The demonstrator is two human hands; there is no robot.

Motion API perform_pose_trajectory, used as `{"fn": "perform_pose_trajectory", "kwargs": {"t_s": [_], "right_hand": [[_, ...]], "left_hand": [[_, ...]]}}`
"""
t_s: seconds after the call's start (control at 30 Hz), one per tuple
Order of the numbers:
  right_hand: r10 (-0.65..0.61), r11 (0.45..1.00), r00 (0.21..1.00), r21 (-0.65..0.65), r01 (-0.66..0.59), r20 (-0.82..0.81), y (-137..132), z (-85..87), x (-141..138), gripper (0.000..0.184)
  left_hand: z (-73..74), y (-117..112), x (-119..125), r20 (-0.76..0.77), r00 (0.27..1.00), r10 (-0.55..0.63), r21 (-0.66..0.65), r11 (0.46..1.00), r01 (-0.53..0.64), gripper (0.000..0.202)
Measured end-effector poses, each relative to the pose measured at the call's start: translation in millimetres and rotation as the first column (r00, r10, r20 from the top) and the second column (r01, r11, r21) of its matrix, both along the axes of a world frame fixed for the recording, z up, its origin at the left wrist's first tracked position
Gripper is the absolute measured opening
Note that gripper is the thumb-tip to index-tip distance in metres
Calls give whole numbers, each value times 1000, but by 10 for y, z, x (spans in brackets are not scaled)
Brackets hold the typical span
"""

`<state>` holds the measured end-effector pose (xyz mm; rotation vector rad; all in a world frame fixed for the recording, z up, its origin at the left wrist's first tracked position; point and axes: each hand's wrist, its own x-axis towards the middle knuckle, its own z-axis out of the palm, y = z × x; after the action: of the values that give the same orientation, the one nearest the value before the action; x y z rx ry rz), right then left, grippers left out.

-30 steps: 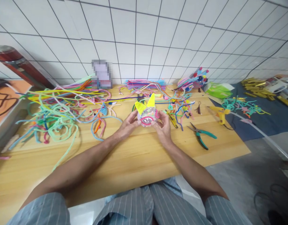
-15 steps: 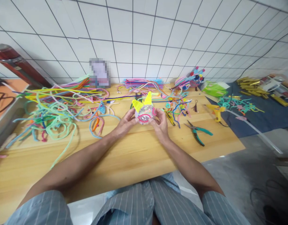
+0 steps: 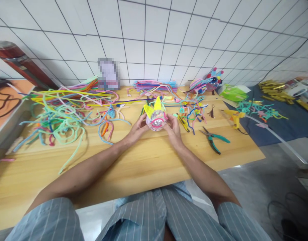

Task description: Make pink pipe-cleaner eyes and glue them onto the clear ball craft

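Between my two hands is a small round craft piece (image 3: pixel 157 121), clear and multicoloured, with a pink ring on its near face and two pointed yellow ears (image 3: pixel 154 108) on top. My left hand (image 3: pixel 140 128) grips its left side, thumb toward the front. On the opposite side my right hand (image 3: pixel 172 128) holds it the same way. What the far fingers do behind the piece is hidden. Pliers with teal handles (image 3: pixel 215 139) lie open to the right of my right hand, and a yellow-handled tool (image 3: pixel 183 122) lies close beside that hand.
Tangled pipe cleaners (image 3: pixel 66 124) cover the left of the wooden table (image 3: pixel 138 164). More bundles (image 3: pixel 156 86) lie along the tiled wall. A yellow glue gun (image 3: pixel 234 117) sits at the right edge, with a glue stick behind it. A red thermos (image 3: pixel 23 63) stands far left.
The craft piece has tilted slightly in my hands, its ears now leaning a little differently. Both hands keep their hold. The whole view has shifted slightly.
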<state>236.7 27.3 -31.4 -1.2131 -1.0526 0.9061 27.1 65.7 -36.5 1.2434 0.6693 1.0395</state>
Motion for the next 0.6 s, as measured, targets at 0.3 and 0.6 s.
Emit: {"fn": "perform_pose_trajectory", "kwargs": {"t_s": [0.3, 0.6], "right_hand": [[9, 1000, 997, -27, -8, 74, 7, -24, 4, 71], [-190, 951, 862, 307, 43, 470, -73, 60, 49, 48]], "left_hand": [[-96, 57, -19, -46, 999, 28, 38, 999, -26, 87], [-159, 55, 12, -57, 995, 85, 33, 996, -83, 86]]}}
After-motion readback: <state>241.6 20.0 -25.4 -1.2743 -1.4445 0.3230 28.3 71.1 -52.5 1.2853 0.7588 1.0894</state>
